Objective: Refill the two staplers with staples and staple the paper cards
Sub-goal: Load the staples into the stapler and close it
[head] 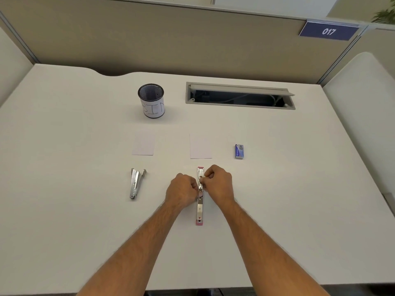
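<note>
A pink stapler lies unfolded flat on the white desk, running from near to far. My left hand and my right hand pinch its middle from either side, fingers curled on the metal rail. Whether staples are between the fingers I cannot tell. A silver stapler lies to the left, partly open. Two white paper cards lie beyond the staplers. A small blue staple box rests at the right of the cards.
A black mesh cup with a paper label stands at the back. An open cable tray is cut into the desk at the back right. A partition wall rises behind the desk.
</note>
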